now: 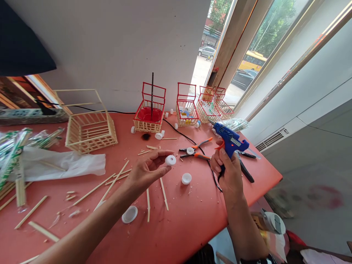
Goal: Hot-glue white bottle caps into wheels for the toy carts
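Note:
My left hand [152, 167] pinches a small white bottle cap [171, 160] between thumb and fingers, above the middle of the table. A dark spot shows at the cap's centre. To the right, my right hand [229, 170] is wrapped round the handle of a blue glue gun [229, 138]. Its nozzle points up and left, away from the cap, and a red light glows on its body. Below and between the hands, another white cap [186, 178] rests on the table. Pliers with orange handles [202, 155] lie behind it, a white cap [190, 150] on their jaws.
Small stick-built carts, one with a red bowl [150, 114], stand along the wall. A bare stick basket [90, 130] is at the left. Loose sticks, wrapped chopsticks [19, 157] and a white lid [129, 214] lie on the red table [165, 242]. A black cord [181, 130] crosses behind.

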A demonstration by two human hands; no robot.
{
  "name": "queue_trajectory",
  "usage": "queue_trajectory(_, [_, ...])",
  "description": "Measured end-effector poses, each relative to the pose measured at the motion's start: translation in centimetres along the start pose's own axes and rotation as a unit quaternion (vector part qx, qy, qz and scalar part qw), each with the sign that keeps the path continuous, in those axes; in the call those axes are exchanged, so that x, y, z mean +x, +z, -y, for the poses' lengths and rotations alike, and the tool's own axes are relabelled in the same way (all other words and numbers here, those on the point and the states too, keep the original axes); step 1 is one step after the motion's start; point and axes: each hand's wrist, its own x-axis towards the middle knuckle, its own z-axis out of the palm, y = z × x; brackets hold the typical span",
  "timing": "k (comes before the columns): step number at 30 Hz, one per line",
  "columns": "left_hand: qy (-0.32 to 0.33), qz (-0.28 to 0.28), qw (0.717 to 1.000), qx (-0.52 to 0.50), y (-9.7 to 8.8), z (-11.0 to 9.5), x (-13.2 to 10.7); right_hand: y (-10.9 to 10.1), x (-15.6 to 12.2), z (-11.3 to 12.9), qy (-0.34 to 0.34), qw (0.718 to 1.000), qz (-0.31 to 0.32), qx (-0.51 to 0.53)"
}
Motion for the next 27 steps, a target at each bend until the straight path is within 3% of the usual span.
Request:
queue_trajectory(4, [0.061,0.003,0.997,0.054,0.0,1.8,0.9,0.0,0.0,0.0,0.0,1.0,0.003,-0.002])
queue_trajectory(8, [0.084,0.008,0.978,0.192,-0.3,3.1,1.3,0.0,0.1,0.0,0.0,1.0,0.003,-0.004])
queue_trajectory(16, [0.136,0.009,0.932,0.336,0.2,3.4,1.2,0.1,-0.1,0.1,0.0,1.0,0.002,0.001])
queue_trajectory(27, [0.112,0.019,0.891,0.44,-0.1,4.3,1.2,0.3,-0.2,0.1,0.001,1.0,0.002,-0.006])
